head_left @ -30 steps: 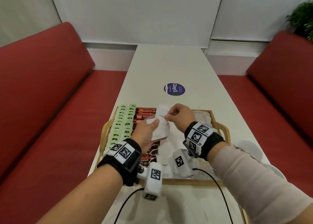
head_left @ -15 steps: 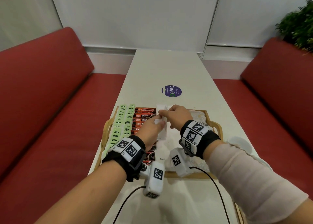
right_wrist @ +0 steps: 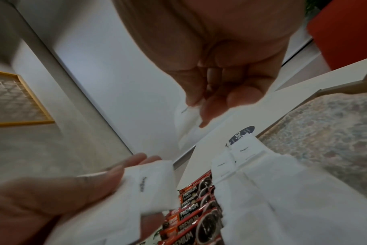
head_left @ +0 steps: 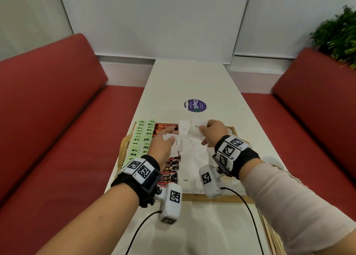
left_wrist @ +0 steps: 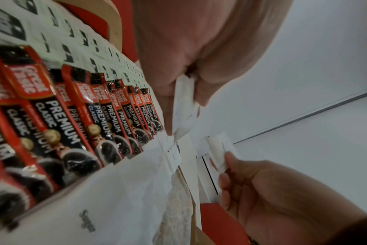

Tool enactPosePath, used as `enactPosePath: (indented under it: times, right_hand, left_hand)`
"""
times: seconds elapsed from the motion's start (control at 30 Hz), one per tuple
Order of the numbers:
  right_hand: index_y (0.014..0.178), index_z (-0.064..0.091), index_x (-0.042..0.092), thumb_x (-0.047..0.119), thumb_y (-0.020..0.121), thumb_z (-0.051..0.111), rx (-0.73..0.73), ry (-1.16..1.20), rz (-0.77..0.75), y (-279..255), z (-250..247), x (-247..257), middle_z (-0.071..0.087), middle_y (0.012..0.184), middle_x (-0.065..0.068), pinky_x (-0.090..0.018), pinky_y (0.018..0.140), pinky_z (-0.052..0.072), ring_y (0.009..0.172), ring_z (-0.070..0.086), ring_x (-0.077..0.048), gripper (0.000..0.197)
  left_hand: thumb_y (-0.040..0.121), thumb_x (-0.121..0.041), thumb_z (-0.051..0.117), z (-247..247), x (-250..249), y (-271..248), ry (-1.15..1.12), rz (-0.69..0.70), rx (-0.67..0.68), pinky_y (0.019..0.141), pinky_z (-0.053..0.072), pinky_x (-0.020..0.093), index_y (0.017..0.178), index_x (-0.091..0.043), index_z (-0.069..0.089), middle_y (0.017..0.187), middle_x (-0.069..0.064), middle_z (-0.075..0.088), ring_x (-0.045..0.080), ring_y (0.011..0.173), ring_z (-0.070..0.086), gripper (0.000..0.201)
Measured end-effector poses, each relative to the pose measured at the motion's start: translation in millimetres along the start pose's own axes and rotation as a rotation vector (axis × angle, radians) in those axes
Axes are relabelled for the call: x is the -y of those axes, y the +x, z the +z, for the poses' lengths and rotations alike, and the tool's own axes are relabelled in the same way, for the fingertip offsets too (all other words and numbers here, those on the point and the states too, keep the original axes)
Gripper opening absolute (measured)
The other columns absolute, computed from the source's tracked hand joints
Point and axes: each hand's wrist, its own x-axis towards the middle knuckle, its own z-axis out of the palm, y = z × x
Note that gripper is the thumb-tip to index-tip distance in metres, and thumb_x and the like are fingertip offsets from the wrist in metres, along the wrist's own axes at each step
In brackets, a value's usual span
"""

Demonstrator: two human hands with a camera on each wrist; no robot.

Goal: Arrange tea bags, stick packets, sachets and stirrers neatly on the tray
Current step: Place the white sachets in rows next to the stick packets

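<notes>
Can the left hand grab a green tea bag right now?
Probably not yet: the left hand already holds white sugar sachets. The green tea bags lie uncovered beside it on the tray.

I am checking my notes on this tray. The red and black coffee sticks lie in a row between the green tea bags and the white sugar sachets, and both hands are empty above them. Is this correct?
Not quite: the hands are not empty. The left hand holds white sugar sachets, and the right hand pinches another sugar sachet, as the head and right wrist views show. The coffee sticks do lie between the green tea bags and the sachets on the tray.

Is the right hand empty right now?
No, the right hand pinches a white paper sugar sachet between thumb and fingers above the wooden tray.
</notes>
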Motion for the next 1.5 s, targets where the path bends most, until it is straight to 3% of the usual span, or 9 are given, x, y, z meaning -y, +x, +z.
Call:
enactPosePath:
  times: [0.17, 0.3, 0.43, 0.53, 0.63, 0.87, 1.13, 1.37, 1.5]
  right_hand:
    - [0.069, 0.047, 0.012, 0.002, 0.091, 0.048, 0.004, -0.048, 0.091, 13, 3, -7, 0.054, 0.062, -0.009, -0.03, 0.054, 0.049, 0.052, 0.055, -0.022, 0.025]
    - [0.072, 0.054, 0.014, 0.005, 0.084, 0.058, -0.007, -0.117, 0.103, 26, 13, -10, 0.059, 0.075, -0.008, -0.034, 0.069, 0.05, 0.074, 0.056, -0.025, 0.016]
    - [0.069, 0.047, 0.018, 0.006, 0.085, 0.062, 0.017, -0.132, 0.125, 40, 22, -14, 0.056, 0.086, -0.006, -0.028, 0.067, 0.042, 0.078, 0.052, -0.023, 0.025]
    - [0.086, 0.058, 0.013, 0.009, 0.086, 0.064, 0.045, -0.148, 0.133, 47, 27, -14, 0.057, 0.094, -0.006, -0.028, 0.073, 0.043, 0.083, 0.051, -0.021, 0.007]
    - [0.109, 0.063, 0.004, 0.011, 0.086, 0.066, 0.085, -0.208, 0.13, 53, 33, -14, 0.063, 0.111, -0.01, -0.03, 0.085, 0.046, 0.093, 0.056, -0.023, 0.024]
    - [0.114, 0.062, 0.004, 0.016, 0.088, 0.066, 0.121, -0.317, 0.138, 64, 41, -14, 0.061, 0.121, -0.01, -0.031, 0.091, 0.045, 0.111, 0.058, -0.026, 0.029]
    - [0.113, 0.062, 0.003, 0.025, 0.088, 0.065, 0.131, -0.44, 0.153, 73, 49, -20, 0.065, 0.115, -0.01, -0.031, 0.09, 0.051, 0.105, 0.062, -0.024, 0.034]
    - [0.101, 0.058, 0.012, 0.024, 0.086, 0.066, 0.056, -0.198, 0.035, 63, 48, -21, 0.058, 0.098, -0.003, -0.027, 0.075, 0.043, 0.096, 0.058, -0.022, 0.021]
    - [0.077, 0.055, 0.022, 0.024, 0.088, 0.061, 0.095, 0.006, -0.139, 46, 52, -15, 0.065, 0.085, -0.001, -0.025, 0.064, 0.04, 0.074, 0.057, -0.014, 0.013]
  left_hand:
    - [0.096, 0.003, 0.042, -5, -1, 6, -0.044, 0.002, -0.023, 0.099, 0.047, 0.046, 0.116, -0.018, 0.056, 0.122, 0.005, 0.064, 0.027, 0.109, 0.062, 0.032]
    - [0.095, 0.003, 0.044, -8, 2, 18, -0.059, -0.006, -0.061, 0.102, 0.045, 0.048, 0.103, -0.027, 0.06, 0.121, 0.004, 0.064, 0.026, 0.112, 0.06, 0.034]
    - [0.096, 0.003, 0.043, -12, 1, 27, -0.084, -0.017, -0.077, 0.103, 0.044, 0.046, 0.101, -0.027, 0.058, 0.121, 0.004, 0.064, 0.025, 0.111, 0.061, 0.035]
    - [0.096, 0.004, 0.041, -15, 2, 34, -0.108, -0.025, -0.067, 0.101, 0.046, 0.046, 0.104, -0.023, 0.057, 0.12, 0.005, 0.064, 0.027, 0.11, 0.061, 0.033]
    - [0.097, 0.002, 0.042, -18, 6, 42, -0.115, -0.037, -0.072, 0.092, 0.051, 0.042, 0.102, -0.026, 0.057, 0.121, 0.006, 0.063, 0.024, 0.103, 0.063, 0.033]
    - [0.096, -0.001, 0.045, -21, 10, 52, -0.104, -0.051, -0.089, 0.099, 0.047, 0.05, 0.099, -0.032, 0.059, 0.12, 0.003, 0.063, 0.028, 0.111, 0.06, 0.034]
    - [0.098, -0.006, 0.045, -20, 11, 53, -0.156, -0.103, -0.091, 0.104, 0.041, 0.052, 0.101, -0.031, 0.058, 0.125, 0.006, 0.06, 0.029, 0.116, 0.056, 0.028]
    - [0.101, -0.007, 0.038, -19, 6, 48, -0.281, -0.132, -0.049, 0.071, 0.053, 0.035, 0.118, -0.016, 0.051, 0.113, 0.007, 0.063, 0.02, 0.09, 0.062, 0.023]
    - [0.101, -0.007, 0.039, -16, 6, 40, -0.284, -0.118, -0.05, 0.072, 0.054, 0.035, 0.116, -0.015, 0.052, 0.115, 0.006, 0.063, 0.02, 0.091, 0.062, 0.021]
